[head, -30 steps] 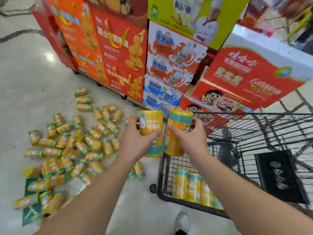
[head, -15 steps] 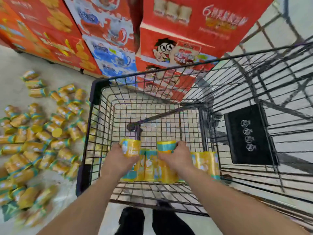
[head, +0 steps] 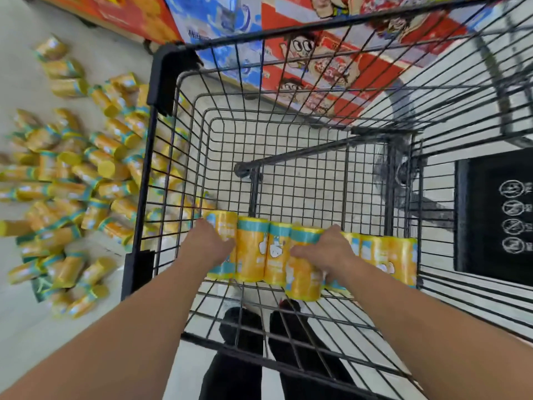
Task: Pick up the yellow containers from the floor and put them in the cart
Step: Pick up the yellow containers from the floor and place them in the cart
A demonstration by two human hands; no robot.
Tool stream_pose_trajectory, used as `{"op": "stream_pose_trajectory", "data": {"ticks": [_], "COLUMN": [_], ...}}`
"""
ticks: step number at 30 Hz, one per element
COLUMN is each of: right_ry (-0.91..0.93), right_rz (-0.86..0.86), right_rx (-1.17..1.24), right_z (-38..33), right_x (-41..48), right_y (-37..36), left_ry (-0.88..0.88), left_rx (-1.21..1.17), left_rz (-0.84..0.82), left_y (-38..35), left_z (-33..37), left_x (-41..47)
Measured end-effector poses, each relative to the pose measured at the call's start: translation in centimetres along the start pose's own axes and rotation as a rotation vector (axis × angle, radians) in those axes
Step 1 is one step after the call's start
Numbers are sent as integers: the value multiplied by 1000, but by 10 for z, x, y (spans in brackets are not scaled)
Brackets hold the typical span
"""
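Both hands are down inside the cart (head: 161,82), each on a container. The left hand (head: 207,246) has its fingers curled round the leftmost container (head: 223,226) at the left end of a row on the basket floor. The right hand (head: 326,252) grips another container (head: 302,278), thumb across its front; that one sits a bit nearer the person than its neighbours and touches them. Two loose containers (head: 262,249) sit between the hands, touching each other and the held ones. Three more containers (head: 386,255) lie to the right of the right hand, all side by side along the near end of the basket. Most of the stock is outside: a big scattered pile (head: 72,180) on its sides on the floor (head: 109,53), just left of the cart, some up against the wire. Printed display boxes (head: 317,67) stand beyond the far end of the cart. A black panel (head: 496,220) with white icons is on the cart's right side. Dark shoes (head: 239,327) show through the wire below the hands. Edges of the view are blurry.
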State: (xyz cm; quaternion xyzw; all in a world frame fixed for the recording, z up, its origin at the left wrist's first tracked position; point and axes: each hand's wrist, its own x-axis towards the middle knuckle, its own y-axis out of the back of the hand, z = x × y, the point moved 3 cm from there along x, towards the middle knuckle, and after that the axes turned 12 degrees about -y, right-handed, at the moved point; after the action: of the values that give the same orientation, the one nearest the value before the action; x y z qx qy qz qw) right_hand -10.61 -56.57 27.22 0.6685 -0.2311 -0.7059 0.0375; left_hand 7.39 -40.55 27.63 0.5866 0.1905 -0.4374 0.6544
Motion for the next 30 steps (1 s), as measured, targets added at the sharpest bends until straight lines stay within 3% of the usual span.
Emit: {"op": "stream_pose_trajectory", "data": {"ticks": [7,12,18,23,27,30], "right_ry": [102,280,736,1038,1082,1017], "right_rz": [129,302,377,422,426,413], "right_rx": [-168,-189,-96,-117,-210,-237], "right_z": [-16,-48,-143,-218,-262,-284], "right_x": [-20,-73,-206,-307,-332,-316], "right_y": [20,39,40,-8,-95,-172], "left_ry": [-56,-183,-420,-481,-432,-350], "left_rx": [200,139,-190,-327,-328,-365], "left_rz": [15,18,425,674,672,599], "left_y": [16,58,190,290,322,318], "left_z": [16,38,59,-11,-112,-190], "left_x": [-11,-40,-107,-136,-116,-82]}}
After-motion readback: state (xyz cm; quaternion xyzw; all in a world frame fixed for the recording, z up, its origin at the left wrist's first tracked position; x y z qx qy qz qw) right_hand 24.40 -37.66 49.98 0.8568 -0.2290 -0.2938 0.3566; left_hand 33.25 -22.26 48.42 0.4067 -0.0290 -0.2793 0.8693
